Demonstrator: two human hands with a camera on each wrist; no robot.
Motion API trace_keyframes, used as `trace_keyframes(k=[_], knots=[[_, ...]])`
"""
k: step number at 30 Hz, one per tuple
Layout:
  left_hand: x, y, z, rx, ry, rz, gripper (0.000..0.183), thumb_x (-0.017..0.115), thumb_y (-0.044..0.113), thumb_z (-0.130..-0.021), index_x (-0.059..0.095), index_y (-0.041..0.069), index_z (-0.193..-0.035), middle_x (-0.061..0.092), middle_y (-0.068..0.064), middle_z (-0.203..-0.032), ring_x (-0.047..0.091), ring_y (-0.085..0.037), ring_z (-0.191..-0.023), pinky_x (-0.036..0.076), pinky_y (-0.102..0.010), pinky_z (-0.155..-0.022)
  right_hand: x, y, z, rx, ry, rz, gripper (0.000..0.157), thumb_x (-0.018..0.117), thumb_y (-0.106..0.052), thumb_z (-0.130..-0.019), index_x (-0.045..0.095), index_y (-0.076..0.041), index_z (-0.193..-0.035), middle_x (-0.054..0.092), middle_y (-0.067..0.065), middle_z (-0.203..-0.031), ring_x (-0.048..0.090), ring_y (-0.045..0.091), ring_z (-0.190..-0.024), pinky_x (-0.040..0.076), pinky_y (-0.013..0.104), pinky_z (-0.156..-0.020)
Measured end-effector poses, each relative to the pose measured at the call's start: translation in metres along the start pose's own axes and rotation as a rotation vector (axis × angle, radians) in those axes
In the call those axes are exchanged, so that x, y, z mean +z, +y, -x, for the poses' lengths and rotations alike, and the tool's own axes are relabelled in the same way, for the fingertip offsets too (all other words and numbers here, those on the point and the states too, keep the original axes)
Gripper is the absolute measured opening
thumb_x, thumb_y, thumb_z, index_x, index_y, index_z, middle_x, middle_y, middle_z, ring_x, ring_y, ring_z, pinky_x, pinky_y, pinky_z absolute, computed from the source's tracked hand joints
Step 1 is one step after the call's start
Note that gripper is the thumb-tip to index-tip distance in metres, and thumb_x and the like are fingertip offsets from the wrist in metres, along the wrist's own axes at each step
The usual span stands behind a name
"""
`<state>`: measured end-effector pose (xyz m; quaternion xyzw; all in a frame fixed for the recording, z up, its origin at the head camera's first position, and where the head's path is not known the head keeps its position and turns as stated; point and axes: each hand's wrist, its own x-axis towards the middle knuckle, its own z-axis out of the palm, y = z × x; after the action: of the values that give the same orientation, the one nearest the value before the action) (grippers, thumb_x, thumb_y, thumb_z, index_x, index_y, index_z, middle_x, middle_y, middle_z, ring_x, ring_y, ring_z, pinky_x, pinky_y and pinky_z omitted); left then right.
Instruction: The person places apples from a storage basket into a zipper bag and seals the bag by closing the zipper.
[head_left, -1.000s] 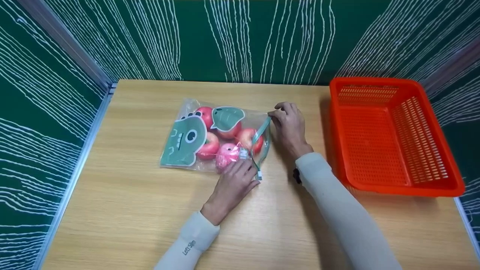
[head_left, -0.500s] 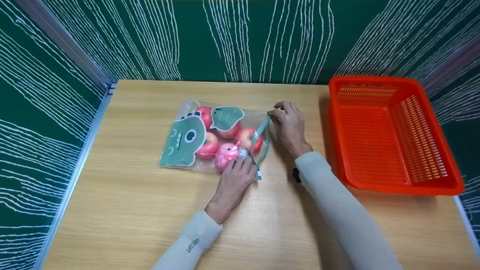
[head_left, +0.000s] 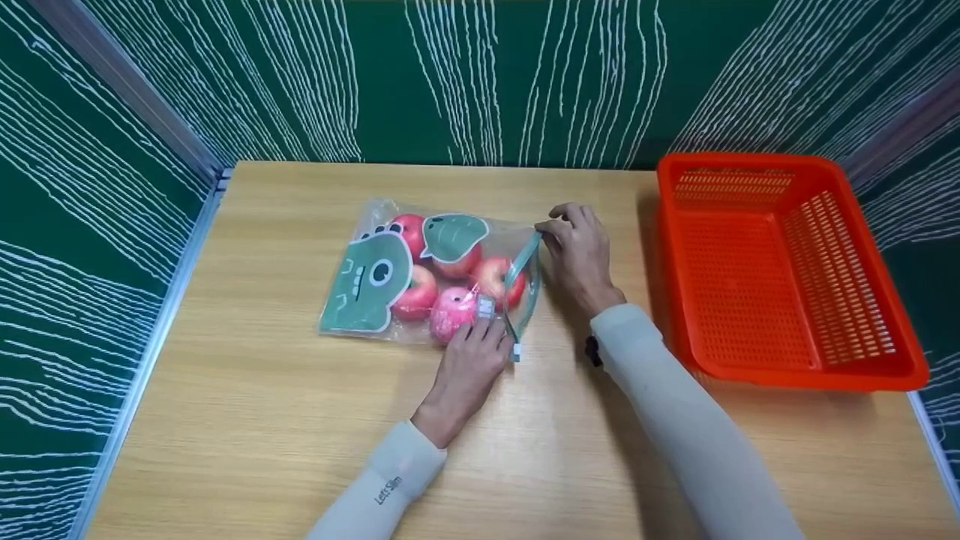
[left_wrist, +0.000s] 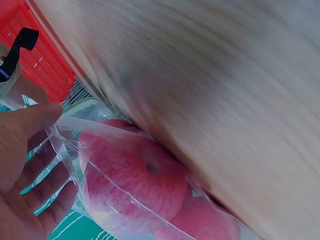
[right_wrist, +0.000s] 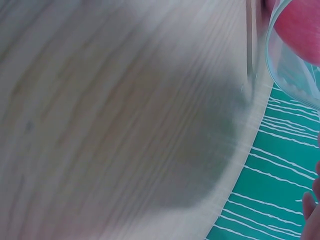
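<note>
A clear zip bag point(head_left: 358, 281) with green cartoon animal prints lies flat on the table. Several red apples point(head_left: 415, 292) show through its plastic, and so does a pinker round fruit point(head_left: 452, 311) near the front edge. The left hand point(head_left: 471, 365) holds the bag's near corner by the green zip strip; in the left wrist view its thumb and fingers point(left_wrist: 59, 202) lie about the plastic edge by an apple point(left_wrist: 135, 180). At the far end of the strip, the right hand point(head_left: 579, 251) pinches the bag's corner. Only a few fingertips of it enter the right wrist view.
A red plastic basket point(head_left: 679, 300) with slotted walls stands at the table's right side. The wooden table point(head_left: 247, 420) runs back to green panels point(head_left: 390, 82) with white wavy lines, which also rise on both sides.
The left hand has shifted slightly at the near corner, and the zip end there has moved up a little. The right hand stays at the far corner.
</note>
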<state>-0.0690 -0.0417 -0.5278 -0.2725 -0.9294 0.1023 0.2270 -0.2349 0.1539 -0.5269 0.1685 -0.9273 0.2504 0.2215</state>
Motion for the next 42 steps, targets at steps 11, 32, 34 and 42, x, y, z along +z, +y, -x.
trace_keyframes(k=[11, 32, 34, 42], knots=[[0.000, -0.002, 0.006, -0.027, 0.071, 0.112, 0.032, 0.084, 0.005, -0.087, 0.077, 0.011, -0.118, 0.071, -0.005, -0.128, 0.069, -0.018, -0.109, 0.062, -0.025, -0.089, -0.001, 0.001, 0.000, 0.028, -0.009, -0.014, 0.017, 0.069, -0.010, -0.103, 0.083, -0.009, -0.113, 0.066, 0.014, -0.124, 0.056, 0.032, -0.116, 0.055, 0.045, -0.099], [-0.006, -0.016, 0.009, -0.133, 0.258, 0.475, 0.018, 0.078, -0.011, -0.086, 0.072, 0.002, -0.097, 0.067, -0.008, -0.097, 0.073, -0.021, -0.088, 0.065, -0.030, -0.079, -0.012, 0.012, 0.008, 0.081, 0.041, -0.013, 0.016, 0.071, -0.009, -0.101, 0.083, -0.008, -0.113, 0.067, 0.015, -0.121, 0.057, 0.035, -0.111, 0.057, 0.047, -0.094], [-0.008, -0.018, 0.008, -0.153, 0.267, 0.496, 0.016, 0.077, -0.010, -0.088, 0.072, 0.002, -0.096, 0.068, -0.008, -0.096, 0.073, -0.021, -0.088, 0.065, -0.030, -0.075, -0.015, 0.011, 0.008, 0.081, 0.048, -0.006, 0.016, 0.072, -0.009, -0.101, 0.083, -0.008, -0.112, 0.068, 0.015, -0.121, 0.057, 0.035, -0.111, 0.057, 0.047, -0.093], [-0.016, -0.025, 0.008, -0.237, 0.289, 0.670, 0.011, 0.078, -0.005, -0.091, 0.074, 0.002, -0.099, 0.070, -0.008, -0.096, 0.074, -0.023, -0.090, 0.064, -0.033, -0.087, -0.022, 0.012, 0.010, 0.106, 0.082, -0.061, 0.015, 0.072, -0.011, -0.102, 0.083, -0.007, -0.111, 0.068, 0.016, -0.120, 0.057, 0.035, -0.110, 0.055, 0.047, -0.094]])
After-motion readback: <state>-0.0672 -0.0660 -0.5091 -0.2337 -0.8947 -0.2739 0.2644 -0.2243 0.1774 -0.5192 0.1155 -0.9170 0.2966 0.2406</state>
